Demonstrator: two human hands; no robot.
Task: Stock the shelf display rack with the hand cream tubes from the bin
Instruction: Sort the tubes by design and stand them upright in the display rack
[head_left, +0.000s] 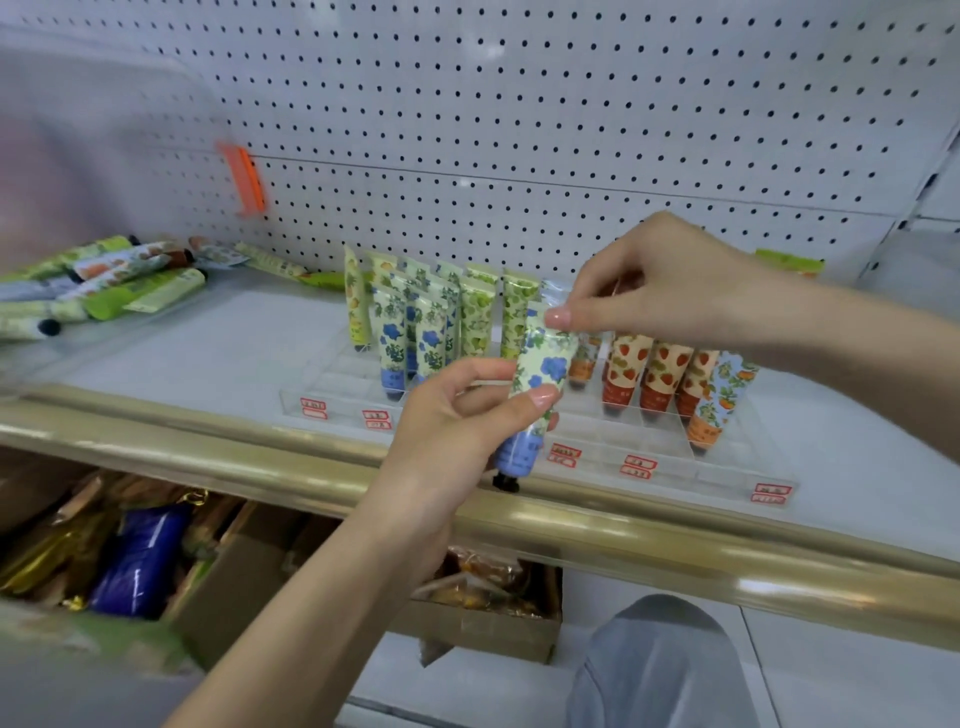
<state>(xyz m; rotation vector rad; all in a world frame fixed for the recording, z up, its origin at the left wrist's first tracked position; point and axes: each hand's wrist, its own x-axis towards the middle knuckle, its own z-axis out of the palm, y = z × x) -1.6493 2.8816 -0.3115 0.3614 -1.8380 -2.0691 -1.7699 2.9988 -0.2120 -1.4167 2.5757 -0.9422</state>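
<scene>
A blue-flowered hand cream tube (540, 384) hangs cap-down in front of the clear display rack (649, 441). My left hand (457, 415) grips its lower half between thumb and fingers. My right hand (660, 280) pinches its top crimped end. The rack on the white shelf (208, 358) holds several upright tubes: blue-flowered ones (410, 338) and green ones (478, 317) on the left, strawberry ones (660, 374) and an orange-fruit tube (717, 405) on the right. A clear bin (78, 332) at the far left holds several loose tubes (119, 280) lying flat.
A white pegboard wall (519, 130) backs the shelf, with an orange tag (244, 179) on it. A gold rail (675, 551) edges the shelf front. Below it, cardboard boxes (483, 629) hold packaged goods. A grey-clad knee (660, 665) shows at the bottom right.
</scene>
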